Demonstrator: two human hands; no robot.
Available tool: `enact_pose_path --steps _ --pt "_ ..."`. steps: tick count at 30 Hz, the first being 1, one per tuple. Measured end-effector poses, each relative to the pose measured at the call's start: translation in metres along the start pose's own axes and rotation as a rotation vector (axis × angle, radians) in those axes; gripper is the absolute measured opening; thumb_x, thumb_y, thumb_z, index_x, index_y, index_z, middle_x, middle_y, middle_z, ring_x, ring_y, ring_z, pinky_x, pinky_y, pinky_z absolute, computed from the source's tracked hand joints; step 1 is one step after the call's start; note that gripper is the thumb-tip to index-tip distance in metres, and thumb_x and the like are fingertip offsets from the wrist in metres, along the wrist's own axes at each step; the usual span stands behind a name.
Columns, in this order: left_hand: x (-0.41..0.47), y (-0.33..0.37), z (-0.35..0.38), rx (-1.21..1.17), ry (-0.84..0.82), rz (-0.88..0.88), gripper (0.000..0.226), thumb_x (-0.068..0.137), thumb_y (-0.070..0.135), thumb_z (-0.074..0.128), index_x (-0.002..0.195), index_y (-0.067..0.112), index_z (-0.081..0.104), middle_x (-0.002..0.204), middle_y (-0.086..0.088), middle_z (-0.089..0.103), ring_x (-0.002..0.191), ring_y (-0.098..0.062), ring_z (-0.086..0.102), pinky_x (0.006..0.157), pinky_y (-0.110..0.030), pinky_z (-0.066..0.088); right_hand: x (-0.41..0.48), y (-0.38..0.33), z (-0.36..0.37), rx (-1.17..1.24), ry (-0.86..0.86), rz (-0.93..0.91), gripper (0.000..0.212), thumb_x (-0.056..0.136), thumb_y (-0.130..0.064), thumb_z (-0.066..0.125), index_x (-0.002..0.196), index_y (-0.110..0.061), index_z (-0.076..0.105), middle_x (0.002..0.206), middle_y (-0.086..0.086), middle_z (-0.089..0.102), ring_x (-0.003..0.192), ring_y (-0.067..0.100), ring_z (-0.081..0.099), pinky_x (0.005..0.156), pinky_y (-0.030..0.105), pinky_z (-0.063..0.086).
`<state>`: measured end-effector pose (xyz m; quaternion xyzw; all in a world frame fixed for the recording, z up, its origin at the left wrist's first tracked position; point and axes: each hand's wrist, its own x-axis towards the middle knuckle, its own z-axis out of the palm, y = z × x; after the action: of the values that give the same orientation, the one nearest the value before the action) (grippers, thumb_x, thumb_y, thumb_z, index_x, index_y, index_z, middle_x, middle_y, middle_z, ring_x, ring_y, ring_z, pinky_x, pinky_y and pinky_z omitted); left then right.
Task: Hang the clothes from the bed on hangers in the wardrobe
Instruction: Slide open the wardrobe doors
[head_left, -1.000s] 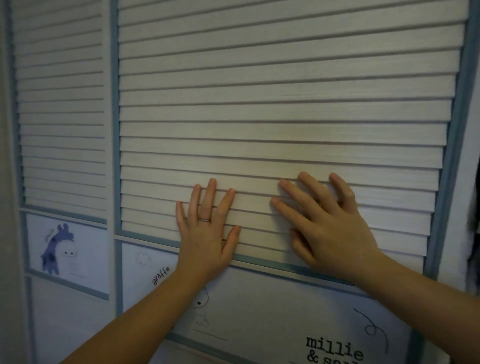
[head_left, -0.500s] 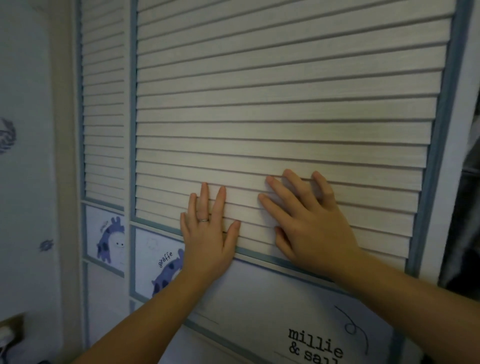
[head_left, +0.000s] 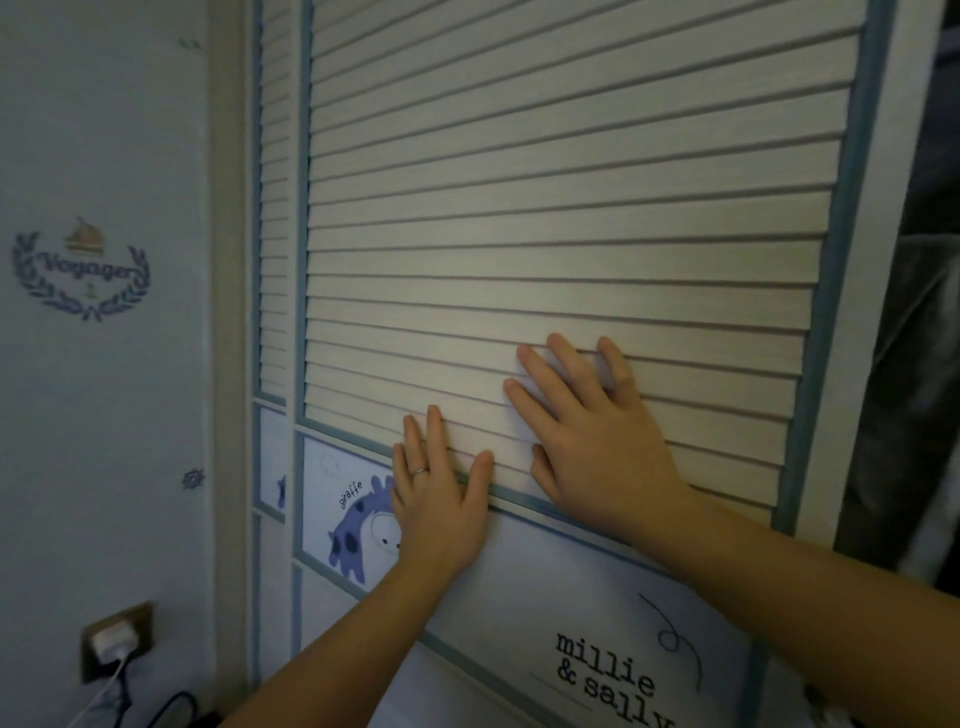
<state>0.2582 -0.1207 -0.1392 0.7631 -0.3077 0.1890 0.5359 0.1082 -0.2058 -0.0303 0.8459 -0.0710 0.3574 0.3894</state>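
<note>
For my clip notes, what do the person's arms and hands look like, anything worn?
No sleeves are in view, and both arms are bare up to the frame edge. The left hand wears a thin silver ring on one finger. The right hand shows no ring, and neither wrist shows a watch or bracelet.

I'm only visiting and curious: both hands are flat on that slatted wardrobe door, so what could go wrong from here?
1. The left hand and right hand only press flat on the slatted door. No handle shows, so the palms might slip across the slats.
2. Grey fabric hangs in the dark gap just past the door's right edge. It might snag or get trapped if the door slides back that way.
</note>
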Motion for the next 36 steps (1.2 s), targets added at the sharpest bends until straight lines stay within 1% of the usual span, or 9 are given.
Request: enact_pose_path --steps 4,7,11,14,19,23,27,31,36 --pt "0.014 -0.016 -0.008 -0.037 0.011 -0.015 0.074 0.095 0.064 0.034 0.152 0.048 -0.012 0.164 0.011 -0.016 0.152 -0.019 -0.011 0.121 -0.045 0.001 0.020 -0.015 0.008 0.002 0.009 -0.007 0.063 0.084 -0.039 0.048 0.142 -0.015 0.046 0.157 0.013 0.029 0.147 0.036 0.018 0.115 0.062 0.008" --pt "0.026 -0.030 -0.015 -0.051 0.007 -0.011 0.076 0.092 0.071 0.032 0.150 0.051 -0.013 0.164 0.012 -0.014 0.152 -0.019 -0.010 0.121 -0.046 0.003 0.034 -0.026 0.014 0.008 0.010 -0.010 0.064 0.084 -0.039 0.049 0.143 -0.014 0.045 0.157 0.013 0.028 0.147 0.036 0.017 0.115 0.062 0.006" --pt "0.041 -0.047 -0.025 -0.048 0.004 -0.017 0.079 0.086 0.073 0.028 0.150 0.050 -0.012 0.165 0.010 -0.013 0.152 -0.019 -0.008 0.122 -0.045 0.002 0.052 -0.041 0.021 0.018 0.014 -0.011 0.064 0.084 -0.039 0.049 0.143 -0.013 0.044 0.157 0.014 0.027 0.147 0.036 0.015 0.115 0.063 0.006" --pt "0.052 -0.060 -0.034 -0.040 0.002 -0.019 0.077 0.090 0.073 0.031 0.150 0.049 -0.012 0.165 0.009 -0.013 0.152 -0.019 -0.008 0.121 -0.045 0.003 0.067 -0.053 0.026 0.025 0.017 -0.010 0.065 0.083 -0.038 0.051 0.143 -0.012 0.044 0.157 0.014 0.027 0.147 0.037 0.015 0.115 0.062 0.005" --pt "0.074 -0.082 -0.047 -0.040 -0.007 -0.037 0.077 0.094 0.063 0.036 0.154 0.043 -0.008 0.166 0.006 -0.011 0.152 -0.020 -0.007 0.122 -0.044 0.001 0.093 -0.074 0.035 0.035 0.013 -0.007 0.068 0.082 -0.040 0.055 0.143 -0.012 0.045 0.157 0.014 0.027 0.147 0.037 0.015 0.116 0.061 0.002" --pt "0.090 -0.098 -0.057 -0.038 -0.016 -0.047 0.079 0.092 0.066 0.036 0.154 0.043 -0.009 0.166 0.005 -0.012 0.153 -0.022 -0.006 0.123 -0.046 0.002 0.112 -0.089 0.041 0.034 0.011 -0.009 0.069 0.083 -0.042 0.055 0.145 -0.013 0.043 0.158 0.014 0.025 0.147 0.036 0.013 0.116 0.060 0.000" --pt "0.100 -0.108 -0.065 -0.028 -0.018 -0.055 0.085 0.085 0.072 0.031 0.154 0.041 -0.008 0.166 0.004 -0.010 0.153 -0.023 -0.005 0.123 -0.045 0.002 0.126 -0.099 0.047 0.027 0.011 -0.013 0.070 0.086 -0.043 0.052 0.148 -0.014 0.039 0.160 0.014 0.020 0.148 0.036 0.008 0.115 0.060 -0.004" --pt "0.111 -0.122 -0.070 -0.017 -0.006 -0.055 0.080 0.093 0.064 0.037 0.156 0.038 -0.006 0.166 0.004 -0.009 0.153 -0.023 -0.004 0.123 -0.046 0.004 0.138 -0.109 0.054 0.030 0.011 -0.021 0.070 0.086 -0.043 0.052 0.147 -0.013 0.039 0.160 0.014 0.020 0.148 0.036 0.008 0.115 0.060 -0.003" --pt "0.118 -0.130 -0.073 0.009 -0.004 -0.048 0.078 0.097 0.059 0.040 0.156 0.038 -0.006 0.166 0.004 -0.009 0.153 -0.023 -0.004 0.124 -0.045 0.004 0.145 -0.115 0.060 0.013 0.020 -0.022 0.070 0.086 -0.044 0.050 0.148 -0.013 0.038 0.160 0.015 0.020 0.148 0.037 0.008 0.115 0.061 -0.001"
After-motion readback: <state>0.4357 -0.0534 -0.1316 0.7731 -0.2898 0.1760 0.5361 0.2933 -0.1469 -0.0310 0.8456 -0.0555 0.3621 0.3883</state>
